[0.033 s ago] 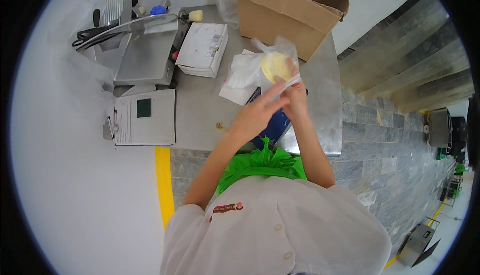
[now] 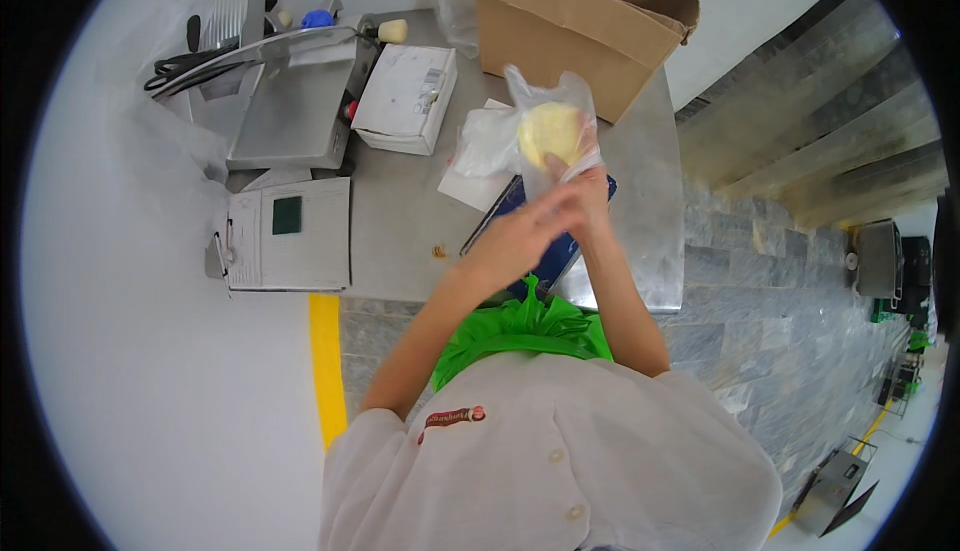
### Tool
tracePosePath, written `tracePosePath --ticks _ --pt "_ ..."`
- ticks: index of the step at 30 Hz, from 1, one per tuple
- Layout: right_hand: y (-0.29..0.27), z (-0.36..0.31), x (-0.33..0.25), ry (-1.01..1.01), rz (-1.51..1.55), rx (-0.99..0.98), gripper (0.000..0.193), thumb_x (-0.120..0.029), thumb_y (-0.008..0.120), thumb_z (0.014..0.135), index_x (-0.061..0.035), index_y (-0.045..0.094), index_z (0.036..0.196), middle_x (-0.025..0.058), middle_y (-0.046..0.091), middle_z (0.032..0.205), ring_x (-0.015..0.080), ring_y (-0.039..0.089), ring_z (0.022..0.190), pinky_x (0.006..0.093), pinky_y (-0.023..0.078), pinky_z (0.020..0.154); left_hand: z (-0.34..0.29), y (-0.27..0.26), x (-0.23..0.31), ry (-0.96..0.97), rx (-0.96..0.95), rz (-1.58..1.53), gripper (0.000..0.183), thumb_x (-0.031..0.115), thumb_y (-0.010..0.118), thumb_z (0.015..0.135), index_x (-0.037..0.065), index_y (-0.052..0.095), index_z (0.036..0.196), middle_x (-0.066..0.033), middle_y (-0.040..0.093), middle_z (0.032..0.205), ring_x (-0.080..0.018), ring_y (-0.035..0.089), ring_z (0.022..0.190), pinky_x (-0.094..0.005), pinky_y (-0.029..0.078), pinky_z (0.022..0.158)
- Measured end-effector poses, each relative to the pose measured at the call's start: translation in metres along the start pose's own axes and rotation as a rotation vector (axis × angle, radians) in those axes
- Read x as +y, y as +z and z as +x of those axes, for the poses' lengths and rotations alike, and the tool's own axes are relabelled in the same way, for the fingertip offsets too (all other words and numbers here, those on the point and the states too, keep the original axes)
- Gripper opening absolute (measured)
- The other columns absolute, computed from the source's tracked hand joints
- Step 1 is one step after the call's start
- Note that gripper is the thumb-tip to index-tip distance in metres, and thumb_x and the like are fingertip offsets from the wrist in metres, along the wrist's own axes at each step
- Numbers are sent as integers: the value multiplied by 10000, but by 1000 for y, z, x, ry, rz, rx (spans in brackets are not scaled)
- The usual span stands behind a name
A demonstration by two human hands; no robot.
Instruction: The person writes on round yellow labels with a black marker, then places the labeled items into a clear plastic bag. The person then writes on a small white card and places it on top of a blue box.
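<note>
A pale yellow round, flat item, perhaps cheese or dough, lies inside a see-through plastic bag. My right hand is closed around the bag's lower part, its thumb against the yellow round. Across it, close to the bag's gathered end, comes my left hand; its fingers are blurred and partly overlap the right hand. Beneath both hands rests a dark blue flat box or book at the table's near edge. White plastic bags lie on a white sheet just left of the filled bag.
The steel table carries a large open cardboard box at the back and a small white box. To the left stand a metal machine with a handled bar and a clipboard with papers. A plastic strip curtain hangs at right.
My left hand has slid down and toward me, away from the yellow round. The bag has turned a little and its top edge stands higher. My right hand keeps its hold.
</note>
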State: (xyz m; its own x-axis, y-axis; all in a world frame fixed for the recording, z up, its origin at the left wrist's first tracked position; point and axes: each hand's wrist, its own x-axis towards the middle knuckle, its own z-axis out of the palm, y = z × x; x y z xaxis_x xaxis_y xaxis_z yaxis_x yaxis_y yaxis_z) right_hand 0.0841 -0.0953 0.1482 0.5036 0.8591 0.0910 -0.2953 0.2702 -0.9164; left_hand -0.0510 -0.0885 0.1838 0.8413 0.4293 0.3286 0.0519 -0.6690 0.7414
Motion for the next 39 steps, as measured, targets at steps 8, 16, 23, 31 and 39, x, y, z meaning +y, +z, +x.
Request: tracePosePath --ticks 8,16,23,31,39 --pt "10 5 34 -175 -766 -246 636 76 554 679 -58 425 1286 193 467 1270 296 440 1191 332 309 1022 -32 9 13 -149 50 -37 399 106 580 822 97 496 1212 -138 403 1319 -307 416 1188 -351 362 977" --pt "-61 -37 65 201 -803 -451 613 14 579 667 -82 473 1263 186 536 1156 301 505 1083 361 382 945 -143 -141 -94 -754 857 -360 547 81 471 898 38 231 1387 -156 441 1302 -223 572 1013 -313 474 866" --pt "-52 -35 63 251 -1126 -610 616 -76 608 759 -126 403 1339 158 454 1281 266 443 1157 332 340 975 -83 -115 -81 -728 645 -428 336 222 478 930 50 531 1213 -101 503 1258 -186 574 1013 -265 442 841" --pt "-128 -49 -4 432 -1149 -218 317 -159 583 839 -51 599 1136 68 639 993 165 613 882 309 480 741 -31 -54 -70 -782 358 -692 331 249 523 909 68 581 1180 -67 555 1200 -103 465 1105 -251 367 905" --pt "11 -40 -15 163 -699 -171 248 -193 703 758 0 626 893 54 613 716 95 568 612 231 431 529 -14 -24 -49 -777 412 -917 416 76 613 835 97 524 1241 -30 655 913 -75 598 793 -219 451 703"
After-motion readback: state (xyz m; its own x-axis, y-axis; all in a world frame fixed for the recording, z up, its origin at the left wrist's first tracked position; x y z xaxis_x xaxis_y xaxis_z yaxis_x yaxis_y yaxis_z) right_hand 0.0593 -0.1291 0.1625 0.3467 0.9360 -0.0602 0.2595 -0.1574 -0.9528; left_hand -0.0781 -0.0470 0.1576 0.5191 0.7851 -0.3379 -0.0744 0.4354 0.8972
